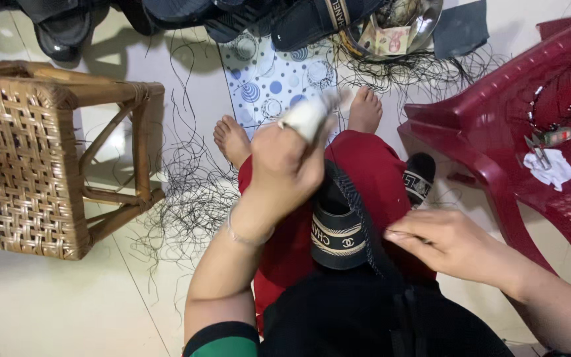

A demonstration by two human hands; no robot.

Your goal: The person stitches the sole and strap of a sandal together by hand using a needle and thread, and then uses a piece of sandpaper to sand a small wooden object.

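A black slide sandal (338, 228) with a tan-striped strap lies on my lap over red trousers. My left hand (284, 173) grips the sandal's upper edge from the left; its forefinger is wrapped in white tape or cloth (308, 116). My right hand (447, 243) rests at the sandal's right side, fingers pinched together on a thin black thread or the sole's edge; what it pinches is too small to tell. My bare feet (365, 109) stand on the floor beyond my knees.
A woven cane stool (28, 152) lies tipped at the left. A dark red plastic chair (517, 99) at the right carries scissors and a white rag. Black thread offcuts (193, 192) litter the floor. Several black sandals (232, 16) and a steel bowl (398, 30) lie at the top.
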